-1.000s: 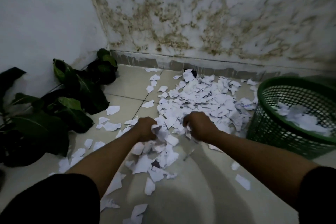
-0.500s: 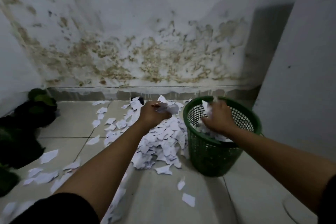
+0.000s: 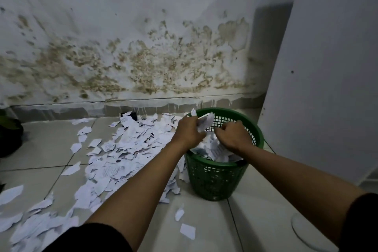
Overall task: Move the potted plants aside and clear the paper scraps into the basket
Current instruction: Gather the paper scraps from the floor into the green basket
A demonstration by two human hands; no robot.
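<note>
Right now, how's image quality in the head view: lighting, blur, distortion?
Head view: dim, flat light, no glare; wide-angle bend bows the white wall panel at right; the left hand and its white paper scraps over the green mesh plastic basket look slightly motion-smeared; the dark potted plant at left is nearly lost in shadow.

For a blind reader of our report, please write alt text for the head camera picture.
A person's left hand holds torn paper scraps over a green mesh basket, and the right hand is beside it above the rim. Many more scraps cover the tiled floor on the left, below a stained wall.
</note>
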